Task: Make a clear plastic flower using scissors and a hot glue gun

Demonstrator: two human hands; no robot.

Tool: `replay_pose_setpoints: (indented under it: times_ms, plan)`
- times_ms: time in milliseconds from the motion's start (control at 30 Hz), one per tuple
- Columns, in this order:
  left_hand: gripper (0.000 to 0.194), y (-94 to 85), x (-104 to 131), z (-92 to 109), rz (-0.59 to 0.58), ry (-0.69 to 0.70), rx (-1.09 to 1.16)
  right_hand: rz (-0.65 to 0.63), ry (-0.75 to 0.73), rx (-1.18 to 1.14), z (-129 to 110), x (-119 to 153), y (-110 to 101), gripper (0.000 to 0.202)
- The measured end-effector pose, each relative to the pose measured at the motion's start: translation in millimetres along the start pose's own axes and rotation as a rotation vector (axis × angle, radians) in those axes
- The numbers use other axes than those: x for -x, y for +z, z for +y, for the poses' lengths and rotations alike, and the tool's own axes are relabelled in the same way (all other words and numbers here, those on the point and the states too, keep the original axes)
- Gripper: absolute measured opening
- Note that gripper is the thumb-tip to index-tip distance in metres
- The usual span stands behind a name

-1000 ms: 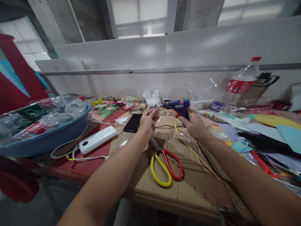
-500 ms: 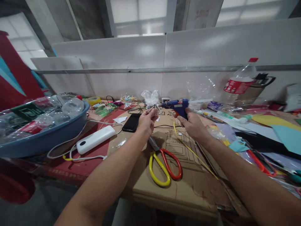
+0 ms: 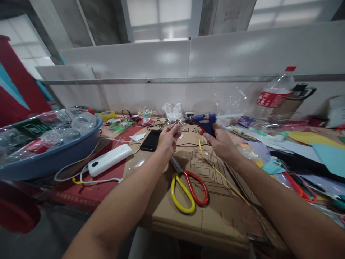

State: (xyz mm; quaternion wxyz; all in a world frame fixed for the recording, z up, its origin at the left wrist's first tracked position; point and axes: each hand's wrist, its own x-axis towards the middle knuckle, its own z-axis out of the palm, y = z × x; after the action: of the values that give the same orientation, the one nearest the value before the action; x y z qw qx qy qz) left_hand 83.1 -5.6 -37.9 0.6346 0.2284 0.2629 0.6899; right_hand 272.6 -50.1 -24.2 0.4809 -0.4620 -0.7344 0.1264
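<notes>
Over the cardboard [image 3: 167, 201], my left hand [image 3: 169, 138] pinches a clear plastic piece [image 3: 181, 126] with thin strips. My right hand [image 3: 221, 141] is wrapped round the handle of a blue glue gun [image 3: 207, 123], whose nozzle points left toward the clear piece. Whether nozzle and plastic touch is too small to tell. Just beyond my left hand stands a crumpled clear plastic item [image 3: 173, 111]. Scissors [image 3: 188, 190] with one yellow and one red handle lie below my hands. A black phone [image 3: 151, 140] is beside my left hand.
At the left is a blue basin [image 3: 54, 158] of plastic bottles, with a white power bank [image 3: 110, 160] and cable nearby. A yellow strip [image 3: 223, 176] lies under my right arm. Coloured sheets [image 3: 329, 154], a red-handled tool [image 3: 299, 185] and a large bottle [image 3: 275, 95] are at the right.
</notes>
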Motion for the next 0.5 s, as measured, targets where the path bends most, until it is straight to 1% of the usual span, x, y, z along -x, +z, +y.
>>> replay_pose_setpoints:
  times_ms: [133, 267, 500]
  plan:
    - [0.013, 0.6, 0.3, 1.9, 0.008, -0.003, 0.010, -0.003, 0.007, 0.020, 1.0, -0.1, 0.4, 0.035]
    - [0.014, 0.4, 1.3, 0.2, -0.003, -0.003, 0.007, 0.001, -0.002, -0.010, 1.8, -0.2, 1.0, 0.039]
    - [0.012, -0.5, -0.1, -1.7, -0.007, -0.009, -0.006, -0.002, 0.004, 0.008, 0.8, -0.9, 0.8, 0.038]
